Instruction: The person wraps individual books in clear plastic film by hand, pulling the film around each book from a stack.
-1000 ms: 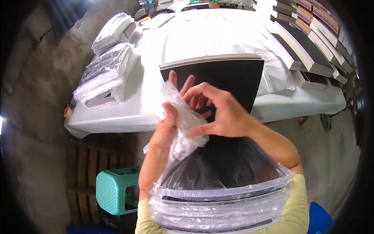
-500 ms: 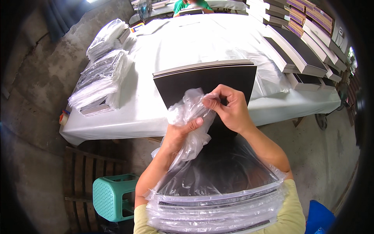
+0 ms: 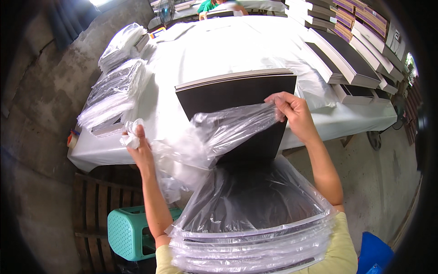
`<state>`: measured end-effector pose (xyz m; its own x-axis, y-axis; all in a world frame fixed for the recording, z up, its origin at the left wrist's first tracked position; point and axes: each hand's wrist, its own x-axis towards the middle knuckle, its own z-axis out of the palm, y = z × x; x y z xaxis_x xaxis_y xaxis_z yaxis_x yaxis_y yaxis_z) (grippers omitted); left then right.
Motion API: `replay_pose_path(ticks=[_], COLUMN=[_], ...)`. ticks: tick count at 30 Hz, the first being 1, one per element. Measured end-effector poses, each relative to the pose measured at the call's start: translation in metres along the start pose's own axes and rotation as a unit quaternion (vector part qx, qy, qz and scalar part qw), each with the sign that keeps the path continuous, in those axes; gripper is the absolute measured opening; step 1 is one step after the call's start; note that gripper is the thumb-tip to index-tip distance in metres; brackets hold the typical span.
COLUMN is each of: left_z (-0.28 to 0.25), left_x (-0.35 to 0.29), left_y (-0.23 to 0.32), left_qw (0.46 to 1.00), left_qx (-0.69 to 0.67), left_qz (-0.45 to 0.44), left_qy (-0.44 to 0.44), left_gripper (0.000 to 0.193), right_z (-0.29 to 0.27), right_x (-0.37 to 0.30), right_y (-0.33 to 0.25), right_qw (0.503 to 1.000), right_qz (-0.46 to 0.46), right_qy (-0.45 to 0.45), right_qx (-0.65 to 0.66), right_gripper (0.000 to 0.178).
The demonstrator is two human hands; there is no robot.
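A clear plastic bag (image 3: 237,130) is stretched between my two hands, wrinkled and partly spread. My left hand (image 3: 142,148), out to the left by the table's front edge, is closed round a crumpled bunch of plastic. At the right, my right hand (image 3: 296,114) pinches the bag's edge between thumb and fingers. Behind the bag, several black boards (image 3: 237,93) stand upright together, their pale edges on top; the bag hides their lower left. Nearer to me lies a stack of black boards in clear plastic (image 3: 255,201), against my body.
The table (image 3: 319,125) has a white cover. Plastic-wrapped bundles (image 3: 114,86) are piled on its left, black boards (image 3: 351,59) on its right. A green stool (image 3: 130,233) stands at lower left, with a wooden slatted pallet (image 3: 98,201) beside it. Another person (image 3: 221,7) sits across the table.
My hands have moved apart, the left going left and the right going right. The plastic bag, bunched up before, is now drawn out between them.
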<state>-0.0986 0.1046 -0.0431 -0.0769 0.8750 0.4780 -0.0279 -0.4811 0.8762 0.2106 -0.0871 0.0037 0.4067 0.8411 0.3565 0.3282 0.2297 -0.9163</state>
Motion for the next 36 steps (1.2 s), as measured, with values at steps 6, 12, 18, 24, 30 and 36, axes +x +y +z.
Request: replay_pose_path(ticks=[6, 12, 18, 24, 30, 36], left_z=[0.057, 0.132, 0.137, 0.137, 0.131, 0.074], left_x=[-0.03, -0.068, -0.071, -0.083, -0.088, -0.062], left_y=[0.067, 0.098, 0.096, 0.085, 0.078, 0.052], left_qw=[0.983, 0.942, 0.883, 0.915, 0.811, 0.694], left_qx=[-0.031, -0.098, -0.102, -0.114, -0.33, -0.14], left_qz=[0.02, 0.115, -0.092, -0.147, -0.363, 0.061], left_qy=[-0.178, -0.301, -0.449, -0.359, -0.32, -0.704], left_gripper=[0.04, 0.073, 0.032, 0.026, 0.034, 0.072], right_z=[0.008, 0.035, 0.028, 0.038, 0.031, -0.013], right_x=[0.002, -0.007, -0.007, -0.005, -0.006, 0.002], right_y=[-0.011, -0.046, -0.022, -0.012, -0.001, -0.021], right_qw=[0.972, 0.989, 0.995, 0.986, 0.926, 0.842], right_qz=[-0.205, -0.065, -0.085, -0.023, 0.093, 0.138], right_qy=[0.029, 0.05, 0.056, 0.003, -0.111, -0.048], right_qx=[-0.111, 0.122, -0.008, 0.163, 0.348, 0.519], right_gripper=[0.009, 0.018, 0.008, 0.038, 0.032, 0.024])
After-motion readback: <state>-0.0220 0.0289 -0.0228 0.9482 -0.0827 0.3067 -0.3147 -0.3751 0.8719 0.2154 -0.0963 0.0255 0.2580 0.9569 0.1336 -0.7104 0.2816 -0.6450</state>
